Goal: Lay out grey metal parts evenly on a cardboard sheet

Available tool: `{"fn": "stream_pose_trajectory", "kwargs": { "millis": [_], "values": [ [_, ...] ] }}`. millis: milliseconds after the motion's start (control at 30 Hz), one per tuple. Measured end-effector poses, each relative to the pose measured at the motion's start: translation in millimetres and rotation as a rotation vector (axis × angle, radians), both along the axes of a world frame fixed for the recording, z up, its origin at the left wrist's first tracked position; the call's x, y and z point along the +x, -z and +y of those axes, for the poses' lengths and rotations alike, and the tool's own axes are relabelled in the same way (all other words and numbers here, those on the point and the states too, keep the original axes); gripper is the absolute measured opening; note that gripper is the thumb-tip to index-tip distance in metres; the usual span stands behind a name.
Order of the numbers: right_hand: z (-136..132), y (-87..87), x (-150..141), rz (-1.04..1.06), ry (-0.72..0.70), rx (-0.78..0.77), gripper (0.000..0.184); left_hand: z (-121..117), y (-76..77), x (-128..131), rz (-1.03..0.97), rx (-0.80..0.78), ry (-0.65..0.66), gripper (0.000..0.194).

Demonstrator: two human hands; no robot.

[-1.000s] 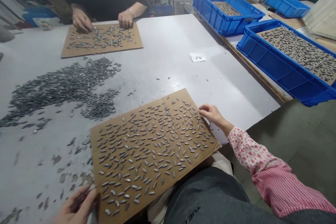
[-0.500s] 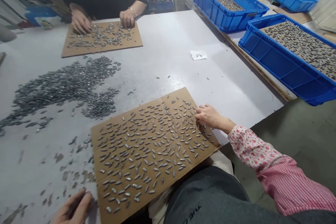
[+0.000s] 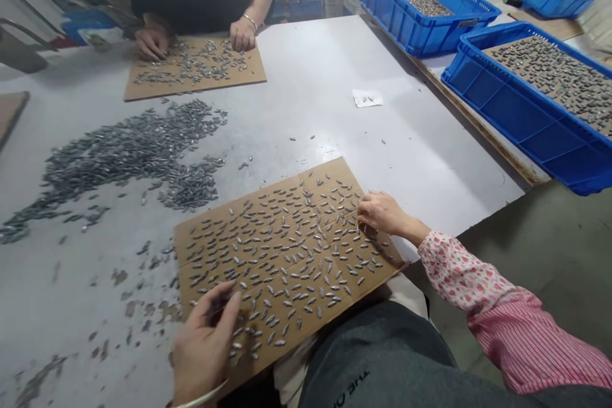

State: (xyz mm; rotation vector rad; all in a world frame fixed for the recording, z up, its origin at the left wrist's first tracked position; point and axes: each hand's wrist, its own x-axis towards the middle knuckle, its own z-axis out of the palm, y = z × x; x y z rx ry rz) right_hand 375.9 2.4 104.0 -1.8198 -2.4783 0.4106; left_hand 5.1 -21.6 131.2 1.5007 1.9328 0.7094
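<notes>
A brown cardboard sheet lies at a slant on the white table in front of me. Small grey spindle-shaped metal pieces are spread over it in loose rows. My left hand is above the sheet's near left corner, thumb and fingers curved and apart, nothing visible between them. At the right edge of the sheet, my right hand has its fingers bent down and drawn together among the pieces; what they hold, if anything, is hidden. A large heap of the same metal pieces lies left of the sheet.
Across the white table, a co-worker's hands are over another cardboard sheet with similar pieces. Blue crates holding filled sheets stand along the right side. A small white paper lies near the middle.
My left hand has come from the table at lower left up and right, over the cardboard sheet. My right hand stays at the right edge. The view has shifted slightly.
</notes>
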Motion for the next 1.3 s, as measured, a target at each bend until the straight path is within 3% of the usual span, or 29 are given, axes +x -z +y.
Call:
{"fn": "stream_pose_trajectory", "kwargs": {
  "millis": [133,267,500,667,867,1067,1167,1300],
  "values": [
    [4,-1.7,-13,0.032,-0.002,0.007,0.015,8,-20.3,48,0.024,0.000,0.252,0.038],
    [3,-7.2,-24,0.013,0.022,-0.007,0.016,19,-26.5,94,0.088,0.087,0.568,0.030],
    [2,-11.3,1,0.165,0.269,0.029,0.016,36,-1.2,152,0.395,0.150,0.832,0.023],
    [1,5.5,34,0.329,0.450,0.066,0.016,44,19.2,169,0.521,0.102,0.896,0.024],
    [4,31.8,43,0.410,0.453,0.082,0.015,47,36.1,169,0.569,0.124,0.899,0.022],
    [21,22.6,30,0.466,0.436,0.084,0.015,48,34.8,153,0.433,0.117,0.832,0.017],
    [26,17.6,31,0.455,0.449,0.180,0.022,69,37.0,124,0.361,0.122,0.729,0.016],
    [24,32.2,41,0.440,0.493,0.315,0.030,129,45.3,53,0.426,0.100,0.528,0.020]
  ]
}}
